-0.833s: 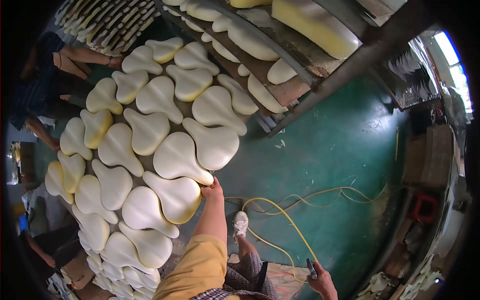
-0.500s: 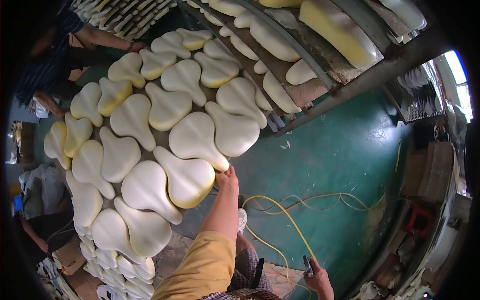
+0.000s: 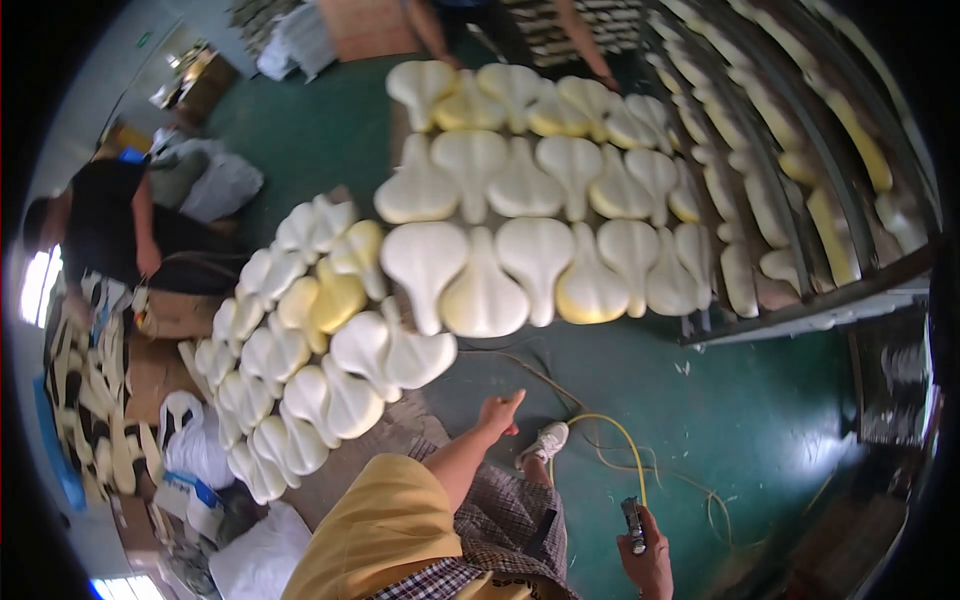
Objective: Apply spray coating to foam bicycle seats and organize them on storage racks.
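My left hand point(image 3: 499, 413) hangs in front of me, touching nothing, its index finger stretched out and the others partly hidden. In my right hand point(image 3: 650, 562) is a metal spray gun point(image 3: 633, 524) on a yellow hose point(image 3: 630, 440). Ahead, pale bicycle saddle pads point(image 3: 484, 290), some yellowish at the edges, lie in three rows on a board. The board itself is mostly covered. At its far side, a co-worker's hands point(image 3: 606, 82) are close to the edge. More saddle pads point(image 3: 305, 395) lie in rows nearer me, on the left.
A tall rack point(image 3: 800, 320) with tiers of pads stands right, close to the board's end. Hose loops across the green floor point(image 3: 740, 400) beside my shoe point(image 3: 546, 444). Another person point(image 3: 110, 215) bends over work at far left, near plastic bags point(image 3: 222, 185) and cartons.
My left hand has come away from the board's near edge. My view has swung left, so the rows and rack appear farther right. My right hand still holds the spray gun.
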The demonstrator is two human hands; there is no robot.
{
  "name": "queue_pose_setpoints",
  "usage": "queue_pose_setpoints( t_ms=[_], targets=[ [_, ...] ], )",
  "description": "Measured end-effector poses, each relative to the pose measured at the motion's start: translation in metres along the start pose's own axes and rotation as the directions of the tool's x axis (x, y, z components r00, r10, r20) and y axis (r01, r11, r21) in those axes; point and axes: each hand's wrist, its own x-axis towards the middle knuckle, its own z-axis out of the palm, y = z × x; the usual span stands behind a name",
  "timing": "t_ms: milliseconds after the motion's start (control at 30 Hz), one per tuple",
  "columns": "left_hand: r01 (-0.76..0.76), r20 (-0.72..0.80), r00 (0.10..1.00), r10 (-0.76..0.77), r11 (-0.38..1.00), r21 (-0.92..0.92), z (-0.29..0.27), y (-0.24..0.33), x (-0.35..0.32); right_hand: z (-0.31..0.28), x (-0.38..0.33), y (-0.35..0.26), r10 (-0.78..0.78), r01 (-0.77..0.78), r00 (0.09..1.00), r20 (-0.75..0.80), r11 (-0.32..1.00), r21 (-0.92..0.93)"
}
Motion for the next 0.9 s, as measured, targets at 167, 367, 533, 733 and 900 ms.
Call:
queue_pose_setpoints(
  t_ms=[167, 367, 533, 733, 900],
  targets=[
    [0.077, -0.275, 0.959, -0.063, 0.996, 0.039, -0.124, -0.063, -0.042, -0.016, 0.022, -0.109, -0.207, 0.205, 0.963, 0.170, 0.978, 0.028],
    [0.097, -0.213, 0.954, 0.210, 0.454, 0.886, -0.281, -0.241, -0.147, 0.001, -0.010, -0.235, -0.515, 0.523, 0.837, 0.186, 0.853, 0.008],
    [0.406, -0.465, 0.879, -0.107, 0.681, 0.610, -0.335, -0.330, -0.221, 0.026, -0.012, -0.299, -0.665, 0.679, 0.726, 0.175, 0.734, -0.028],
    [0.142, -0.297, 0.716, -0.632, 0.548, -0.824, -0.289, -0.344, -0.236, 0.042, 0.003, -0.352, -0.655, 0.648, 0.739, 0.161, 0.755, 0.099],
    [0.192, -0.282, 0.844, -0.457, 0.747, -0.636, -0.250, -0.285, -0.211, 0.038, 0.023, -0.357, -0.714, 0.734, 0.643, 0.277, 0.677, 0.040]
  ],
)
